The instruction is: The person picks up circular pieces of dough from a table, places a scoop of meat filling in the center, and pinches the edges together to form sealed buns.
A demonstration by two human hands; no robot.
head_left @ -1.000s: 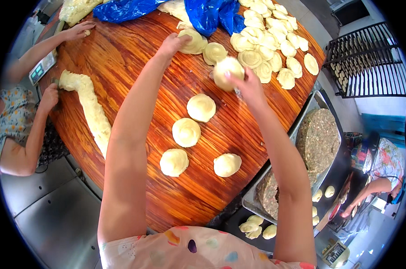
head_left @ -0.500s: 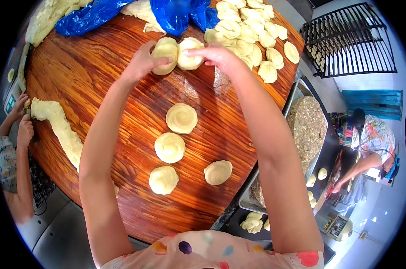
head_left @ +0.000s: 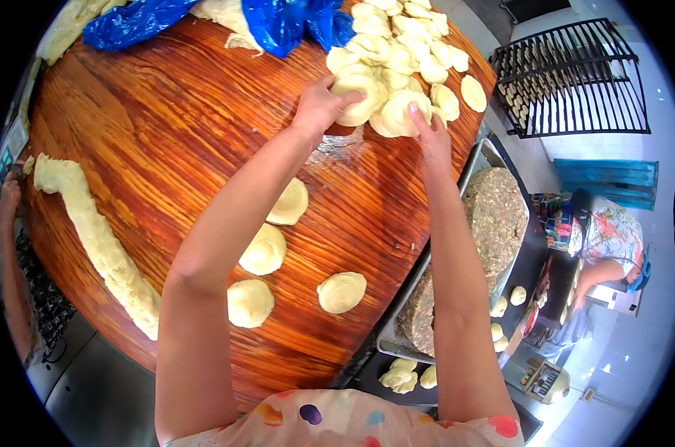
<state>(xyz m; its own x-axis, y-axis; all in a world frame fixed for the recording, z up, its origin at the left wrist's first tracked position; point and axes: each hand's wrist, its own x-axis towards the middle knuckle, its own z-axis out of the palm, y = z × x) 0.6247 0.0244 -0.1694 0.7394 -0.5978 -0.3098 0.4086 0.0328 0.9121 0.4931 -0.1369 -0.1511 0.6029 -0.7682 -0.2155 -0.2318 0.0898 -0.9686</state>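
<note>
Both my hands are at the near edge of a heap of pale flattened dough rounds (head_left: pixel 382 51) at the far right of the wooden table. My left hand (head_left: pixel 322 110) grips one dough round (head_left: pixel 361 100), thumb laid across its top. My right hand (head_left: pixel 432 140) pinches another dough round (head_left: pixel 403 115) by its near right edge, thumb on top. The fingers under both rounds are hidden. Closer to me lie a dough round (head_left: pixel 289 203), partly behind my left forearm, two more in a row below it, and a single dough round (head_left: pixel 342 292) to their right.
A long dough strip (head_left: pixel 103 242) lies at the left, near another person's hand (head_left: pixel 10 195). Blue plastic (head_left: pixel 274 30) covers dough at the back. A metal tray (head_left: pixel 512 160) of speckled filling (head_left: pixel 495 216) stands right of the table. Further right are a black rack (head_left: pixel 572 78) and a person bending (head_left: pixel 609 231).
My hands have carried the two dough rounds rightward from the back middle of the table to the heap. At the left, the other person's hands have drawn back from the dough strip.
</note>
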